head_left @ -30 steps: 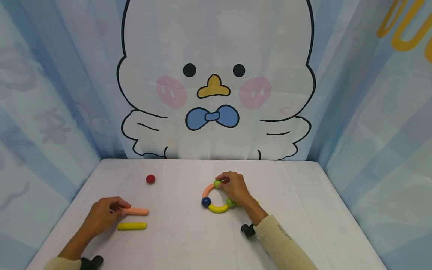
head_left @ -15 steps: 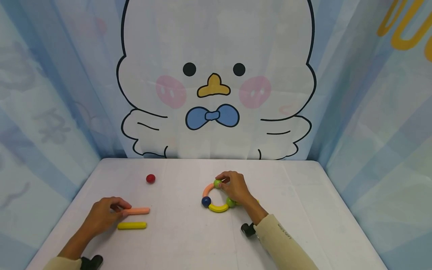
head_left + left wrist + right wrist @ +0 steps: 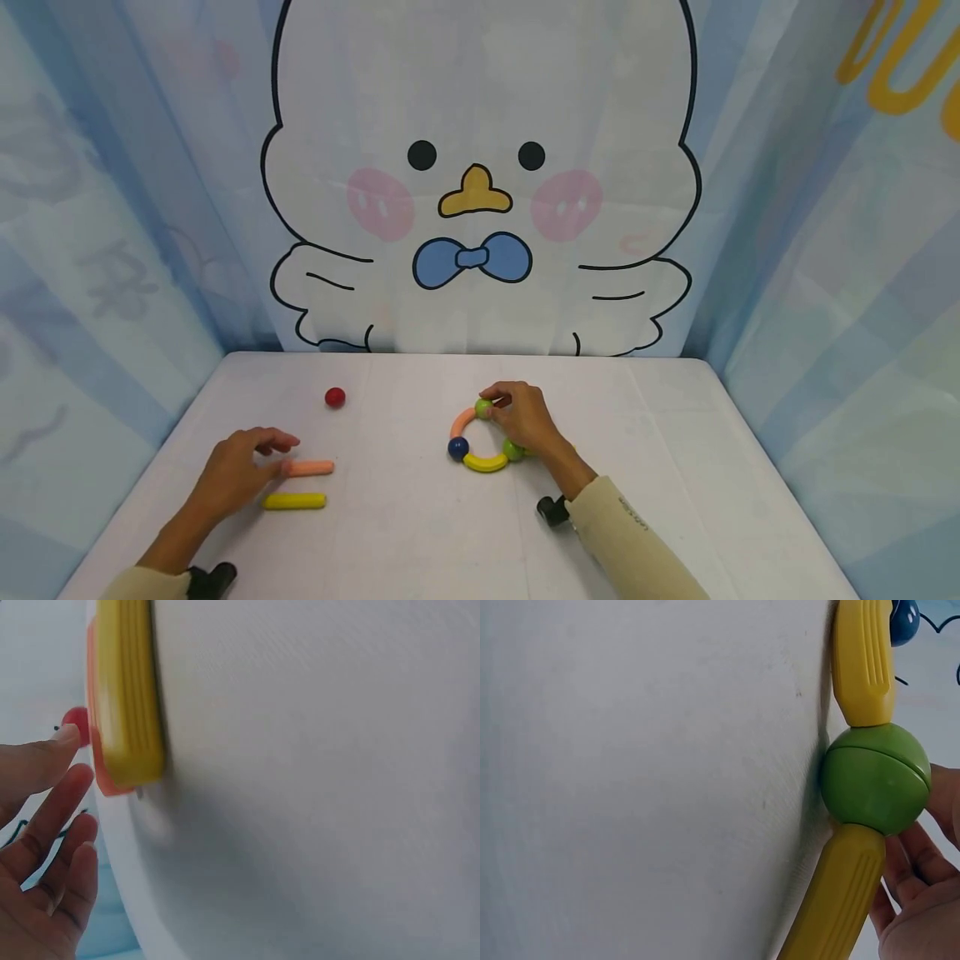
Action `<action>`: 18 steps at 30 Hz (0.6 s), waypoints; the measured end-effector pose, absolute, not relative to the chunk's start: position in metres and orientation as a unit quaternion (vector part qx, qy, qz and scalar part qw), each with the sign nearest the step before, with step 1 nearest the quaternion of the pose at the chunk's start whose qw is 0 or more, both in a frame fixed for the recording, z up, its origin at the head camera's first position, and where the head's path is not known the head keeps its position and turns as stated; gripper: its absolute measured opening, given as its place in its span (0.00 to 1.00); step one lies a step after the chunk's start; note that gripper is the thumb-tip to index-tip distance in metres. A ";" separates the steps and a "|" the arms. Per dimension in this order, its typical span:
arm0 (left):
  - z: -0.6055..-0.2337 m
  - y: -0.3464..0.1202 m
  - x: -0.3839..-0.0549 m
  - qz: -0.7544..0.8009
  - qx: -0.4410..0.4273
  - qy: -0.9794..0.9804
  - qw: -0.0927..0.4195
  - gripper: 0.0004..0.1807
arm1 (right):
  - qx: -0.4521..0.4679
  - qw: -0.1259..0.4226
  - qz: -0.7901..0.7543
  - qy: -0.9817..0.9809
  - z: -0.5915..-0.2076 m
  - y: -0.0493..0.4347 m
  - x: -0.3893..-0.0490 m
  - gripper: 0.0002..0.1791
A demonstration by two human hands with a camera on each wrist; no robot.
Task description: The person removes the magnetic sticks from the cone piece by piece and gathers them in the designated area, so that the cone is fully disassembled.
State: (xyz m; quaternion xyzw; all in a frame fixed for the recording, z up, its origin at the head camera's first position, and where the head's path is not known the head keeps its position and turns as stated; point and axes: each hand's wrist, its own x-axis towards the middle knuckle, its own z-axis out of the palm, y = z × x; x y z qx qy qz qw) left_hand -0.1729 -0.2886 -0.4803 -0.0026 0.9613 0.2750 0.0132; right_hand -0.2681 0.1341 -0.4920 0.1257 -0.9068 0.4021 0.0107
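My left hand [image 3: 238, 475] is at the left of the table, fingers spread, its thumb by the near end of an orange stick [image 3: 309, 468]. A yellow ridged stick [image 3: 295, 501] lies just in front of it. At the centre, my right hand [image 3: 527, 417] pinches a green ball [image 3: 483, 408] between thumb and fingers. That ball sits at the top of a partial ring: a curved orange piece [image 3: 461, 422], a blue ball [image 3: 458, 448], a curved yellow piece [image 3: 485, 463] and a second green ball [image 3: 876, 778]. From this ball a yellow stick [image 3: 838, 896] runs on, mostly hidden behind the right wrist in the head view.
A red ball [image 3: 335, 397] lies alone near the back left of the white table [image 3: 420, 533]. Behind the table hangs a curtain [image 3: 480, 308] with a cartoon bird. Black wrist-camera mounts sit under both forearms.
The left hand has let go of the orange stick; its fingers have lifted and spread. The stick had slid slightly rightward. The right hand stays on the green ball.
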 end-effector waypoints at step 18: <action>-0.456 -0.204 -0.180 0.299 0.098 0.944 -0.097 0.16 | 0.097 0.032 0.389 -0.916 -0.473 0.156 -0.248 0.13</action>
